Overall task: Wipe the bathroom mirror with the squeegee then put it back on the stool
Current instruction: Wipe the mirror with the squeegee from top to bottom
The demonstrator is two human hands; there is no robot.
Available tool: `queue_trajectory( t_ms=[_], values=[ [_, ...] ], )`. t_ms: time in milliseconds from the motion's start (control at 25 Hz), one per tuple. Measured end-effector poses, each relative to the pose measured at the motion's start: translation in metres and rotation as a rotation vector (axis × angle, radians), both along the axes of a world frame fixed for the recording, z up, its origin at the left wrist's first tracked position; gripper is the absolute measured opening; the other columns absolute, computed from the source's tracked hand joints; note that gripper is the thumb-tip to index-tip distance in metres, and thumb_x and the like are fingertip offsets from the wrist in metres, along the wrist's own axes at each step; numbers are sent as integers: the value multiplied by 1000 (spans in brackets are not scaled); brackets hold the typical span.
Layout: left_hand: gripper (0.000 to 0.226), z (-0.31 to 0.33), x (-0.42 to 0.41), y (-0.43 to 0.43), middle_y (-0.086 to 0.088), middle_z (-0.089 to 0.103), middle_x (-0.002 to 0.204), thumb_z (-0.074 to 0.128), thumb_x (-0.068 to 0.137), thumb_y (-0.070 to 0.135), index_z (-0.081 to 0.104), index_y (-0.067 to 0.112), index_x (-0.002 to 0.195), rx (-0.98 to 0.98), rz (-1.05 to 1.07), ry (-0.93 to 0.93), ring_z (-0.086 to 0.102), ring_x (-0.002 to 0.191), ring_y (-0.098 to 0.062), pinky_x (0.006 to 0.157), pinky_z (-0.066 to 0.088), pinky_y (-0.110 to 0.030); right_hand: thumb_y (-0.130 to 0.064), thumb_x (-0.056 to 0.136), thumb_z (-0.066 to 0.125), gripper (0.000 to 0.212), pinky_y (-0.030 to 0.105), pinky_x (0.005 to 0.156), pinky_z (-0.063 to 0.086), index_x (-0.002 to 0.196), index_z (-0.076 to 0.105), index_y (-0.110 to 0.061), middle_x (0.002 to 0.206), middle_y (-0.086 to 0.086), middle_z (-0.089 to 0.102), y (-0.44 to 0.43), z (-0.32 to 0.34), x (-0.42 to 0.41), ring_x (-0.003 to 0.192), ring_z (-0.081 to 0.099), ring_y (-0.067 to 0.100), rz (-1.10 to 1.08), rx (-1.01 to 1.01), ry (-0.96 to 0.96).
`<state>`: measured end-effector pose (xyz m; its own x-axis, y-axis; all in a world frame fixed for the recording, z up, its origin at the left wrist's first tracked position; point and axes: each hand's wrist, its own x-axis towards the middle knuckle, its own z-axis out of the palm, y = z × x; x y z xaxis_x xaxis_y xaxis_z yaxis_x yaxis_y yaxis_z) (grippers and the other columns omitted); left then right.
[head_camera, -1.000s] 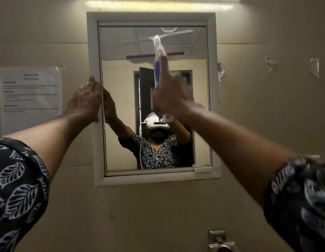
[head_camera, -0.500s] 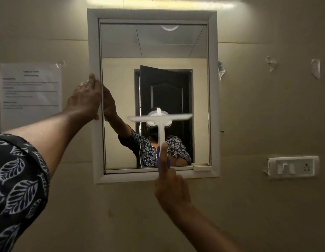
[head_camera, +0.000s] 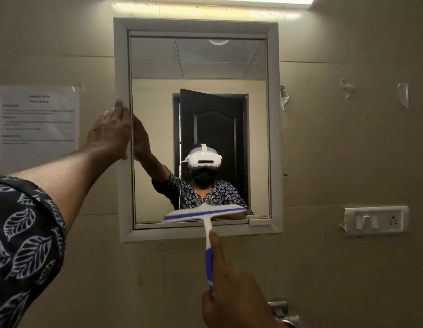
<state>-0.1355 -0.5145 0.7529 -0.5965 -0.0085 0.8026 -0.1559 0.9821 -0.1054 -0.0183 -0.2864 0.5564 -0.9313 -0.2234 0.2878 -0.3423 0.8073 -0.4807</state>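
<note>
The white-framed mirror (head_camera: 274,114) hangs on the beige wall ahead. The squeegee (head_camera: 205,214), white with a blue stripe and blue grip, has its blade lying across the bottom edge of the glass, slightly tilted. My right hand (head_camera: 231,294) grips its handle from below, index finger stretched along the shaft. My left hand (head_camera: 110,133) rests flat against the left side of the mirror frame, fingers together, holding nothing. The stool is out of sight.
A printed paper notice (head_camera: 37,124) is taped to the wall left of the mirror. A white switch and socket plate (head_camera: 376,221) sits at the right. A metal tap fitting (head_camera: 280,311) shows at the bottom edge beside my right hand.
My right hand has drawn the squeegee down the glass from the top to the bottom edge. My left hand has stayed on the frame.
</note>
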Motion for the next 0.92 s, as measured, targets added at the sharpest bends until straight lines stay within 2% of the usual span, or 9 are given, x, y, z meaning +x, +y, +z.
queue_trajectory(
  t_ms=[80, 160, 280, 360, 480, 560, 680, 800, 920],
  values=[
    [106, 0, 0, 0, -19, 0, 158, 77, 70, -2, 8, 0, 151, -6, 7, -3, 17, 143, -41, 116, 22, -44, -22, 85, 59, 95, 25, 63, 54, 141, -14, -42, 96, -2, 54, 7, 38, 8, 75, 57, 10, 11, -87, 113],
    [106, 0, -1, 0, -20, 0, 158, 77, 70, -1, 8, -1, 150, -12, 5, -6, 17, 143, -41, 116, 22, -44, -22, 82, 61, 84, 25, 56, 53, 139, 3, -42, 87, -2, 49, 14, 89, 5, 67, 53, 12, -13, -103, 314],
    [109, 0, -1, 0, -21, -1, 158, 79, 69, 1, 6, -2, 150, -20, 12, -17, 18, 143, -41, 116, 21, -43, -19, 77, 56, 78, 26, 48, 47, 141, 13, -29, 74, 5, 51, 23, 178, -13, 61, 55, 20, -93, -71, 694],
    [109, 0, -1, 1, -20, -2, 158, 78, 70, 0, 5, -1, 151, -13, 5, -19, 17, 143, -40, 116, 21, -43, -12, 78, 54, 79, 31, 51, 50, 144, 11, -20, 76, 7, 55, 26, 223, -29, 60, 56, 20, -124, -14, 839],
    [109, -1, -1, 0, -19, -2, 158, 77, 69, -2, 5, 0, 151, -1, -8, -9, 16, 144, -40, 116, 21, -43, -9, 83, 52, 86, 31, 51, 44, 147, -6, -21, 83, 10, 54, 27, 252, -60, 63, 55, 22, -274, 56, 821],
    [108, -1, -1, 0, -19, -2, 159, 77, 70, -2, 5, 0, 151, 2, -7, -12, 16, 144, -41, 116, 23, -45, -10, 87, 53, 92, 30, 51, 44, 146, -17, -24, 81, 10, 54, 24, 239, -80, 61, 54, 21, -270, 32, 765],
    [107, 0, -1, 1, -20, 0, 158, 77, 70, -2, 7, -1, 151, -5, -8, -4, 17, 143, -41, 116, 23, -45, -12, 91, 51, 97, 30, 50, 46, 139, -32, -30, 74, 9, 57, 24, 182, -103, 55, 54, 18, -215, -6, 773],
    [105, -1, -1, 0, -21, 1, 158, 76, 71, -2, 7, -1, 150, -23, 6, 6, 17, 144, -40, 116, 22, -43, -17, 96, 46, 95, 35, 59, 56, 130, -41, -36, 81, 12, 60, 28, 106, -112, 60, 59, 19, -209, 2, 729],
    [105, -1, 0, 1, -20, 0, 158, 76, 71, 0, 7, 0, 151, -21, 8, 0, 17, 144, -40, 116, 23, -43, -16, 95, 45, 99, 33, 60, 56, 126, -46, -40, 93, 15, 58, 34, 35, -107, 64, 58, 18, -223, 44, 650]
  ],
)
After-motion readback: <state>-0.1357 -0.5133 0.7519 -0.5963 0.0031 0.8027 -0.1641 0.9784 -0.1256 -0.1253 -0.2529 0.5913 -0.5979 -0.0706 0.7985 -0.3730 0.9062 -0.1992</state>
